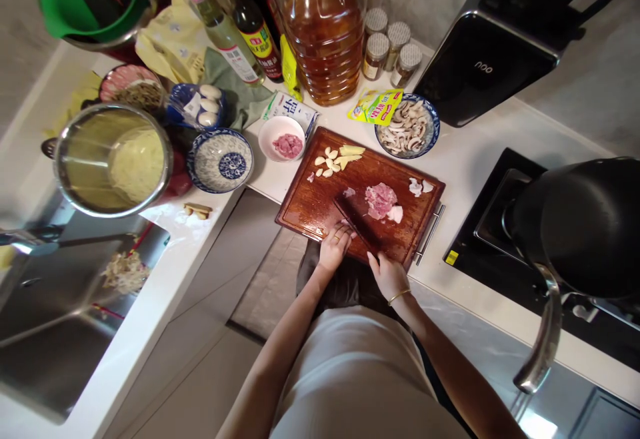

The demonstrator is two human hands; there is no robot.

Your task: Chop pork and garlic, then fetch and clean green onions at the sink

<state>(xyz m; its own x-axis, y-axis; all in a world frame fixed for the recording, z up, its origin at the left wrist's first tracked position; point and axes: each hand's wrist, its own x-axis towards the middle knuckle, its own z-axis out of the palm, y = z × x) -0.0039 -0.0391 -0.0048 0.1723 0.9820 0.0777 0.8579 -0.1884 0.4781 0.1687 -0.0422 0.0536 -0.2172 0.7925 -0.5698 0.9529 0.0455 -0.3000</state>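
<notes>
While a long, dark-bladed knife (356,219) is gripped by its handle in the right hand (393,282), the left hand (336,245) is held with bent fingers beside the blade, at the near edge of a reddish-brown, rectangular wooden cutting board (303,207); whether anything is grasped beneath those fingers cannot be told. The blade is laid slantwise across the board, its tip pointed away from the body and to the left. Just beyond and to the right of it, a mound of pink raw meat (381,199) is placed on the wood, touched by a pale whitish lump (395,214). At the far left of the board, peeled cream-coloured garlic cloves (328,161) are scattered beside pale yellow ginger pieces (350,154), and small white scraps (419,187) are left near the right edge. Past the board's far left corner, pink minced meat (287,146) is contained in a small white round bowl (267,149). Behind the board, sliced mushrooms (407,129) are held in a blue-and-white patterned bowl (434,125), partly covered by a yellow-green packet (377,107). Farther left, a shiny round steel pot (83,159) is seen above the sink (55,372); to the right, a deep black pan (580,225) is set on a black glass hob (467,245).
</notes>
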